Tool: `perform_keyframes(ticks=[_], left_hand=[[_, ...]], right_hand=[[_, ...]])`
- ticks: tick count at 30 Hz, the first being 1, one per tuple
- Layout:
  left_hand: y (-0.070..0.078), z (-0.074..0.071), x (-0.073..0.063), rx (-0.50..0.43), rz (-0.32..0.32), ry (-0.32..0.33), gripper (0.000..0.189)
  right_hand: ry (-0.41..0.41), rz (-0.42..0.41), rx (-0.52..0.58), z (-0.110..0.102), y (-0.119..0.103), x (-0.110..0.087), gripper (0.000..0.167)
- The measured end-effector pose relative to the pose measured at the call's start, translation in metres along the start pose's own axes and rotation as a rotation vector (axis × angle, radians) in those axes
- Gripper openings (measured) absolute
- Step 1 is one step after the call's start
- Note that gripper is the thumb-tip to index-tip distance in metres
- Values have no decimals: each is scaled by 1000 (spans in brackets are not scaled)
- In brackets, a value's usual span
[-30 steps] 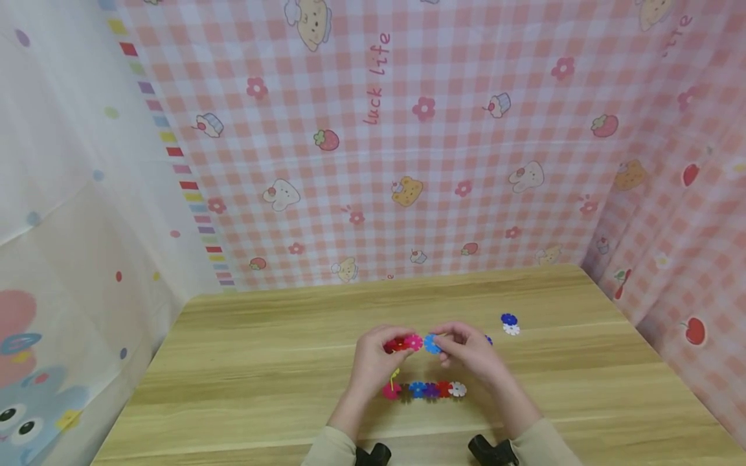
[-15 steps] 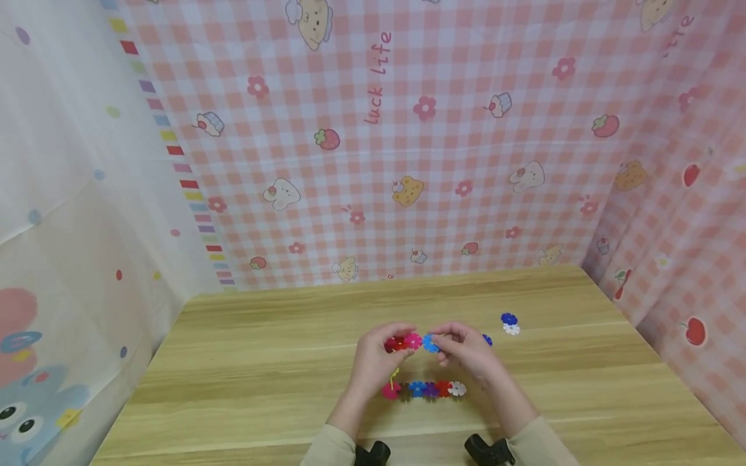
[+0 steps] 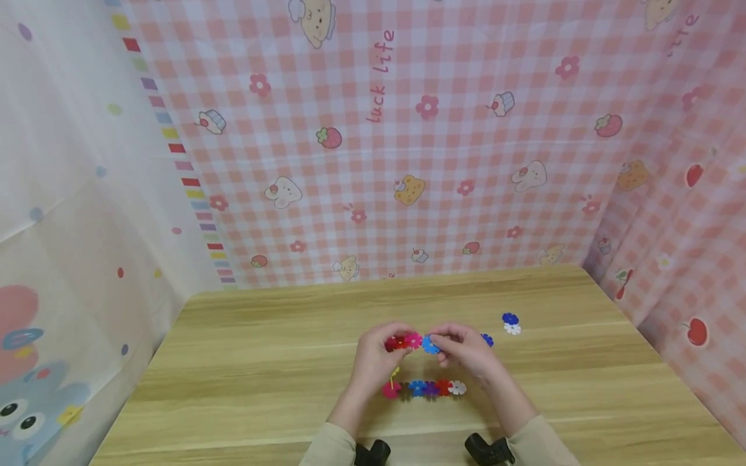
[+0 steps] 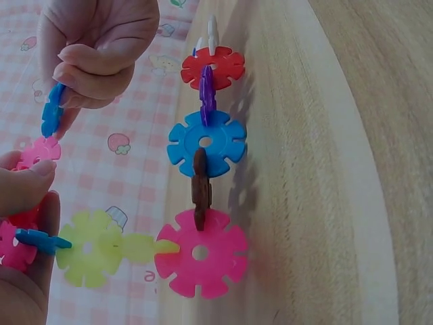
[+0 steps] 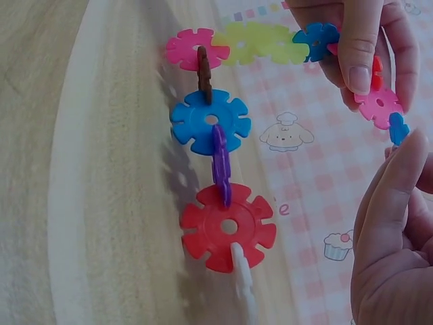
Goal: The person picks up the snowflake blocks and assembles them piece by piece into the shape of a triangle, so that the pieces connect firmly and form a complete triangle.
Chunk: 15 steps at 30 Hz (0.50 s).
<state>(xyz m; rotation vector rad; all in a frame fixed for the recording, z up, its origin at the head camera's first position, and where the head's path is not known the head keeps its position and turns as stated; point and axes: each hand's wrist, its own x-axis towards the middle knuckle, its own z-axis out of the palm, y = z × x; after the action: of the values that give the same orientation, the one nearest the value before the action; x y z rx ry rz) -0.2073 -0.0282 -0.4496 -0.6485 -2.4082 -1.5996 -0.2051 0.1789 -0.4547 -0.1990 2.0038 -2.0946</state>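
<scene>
Right fingers point(image 3: 450, 345) pinch a blue disc point(image 3: 429, 344), well inside table edges point(image 3: 373, 288)

The head view looks forward and down from above the near side of the row of flower discs point(image 3: 431, 388), far enough off to take in the tabletop point(image 3: 262, 362) around that row and the checked cloth point(image 3: 373, 149) beyond it. From close by the row's pink end, the left wrist view faces along it toward the white end. The right wrist view, also close, faces the opposite way, and both share the row, the left hand point(image 3: 375, 353) and the right hand point(image 3: 471, 353).
</scene>
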Motion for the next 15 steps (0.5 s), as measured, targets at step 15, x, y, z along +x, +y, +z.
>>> perform_keyframes(ticks=[15], left_hand=[[2,-2,0,-7,4,11,25]], right_hand=[[-5,6,-9,2,-5,0,30]])
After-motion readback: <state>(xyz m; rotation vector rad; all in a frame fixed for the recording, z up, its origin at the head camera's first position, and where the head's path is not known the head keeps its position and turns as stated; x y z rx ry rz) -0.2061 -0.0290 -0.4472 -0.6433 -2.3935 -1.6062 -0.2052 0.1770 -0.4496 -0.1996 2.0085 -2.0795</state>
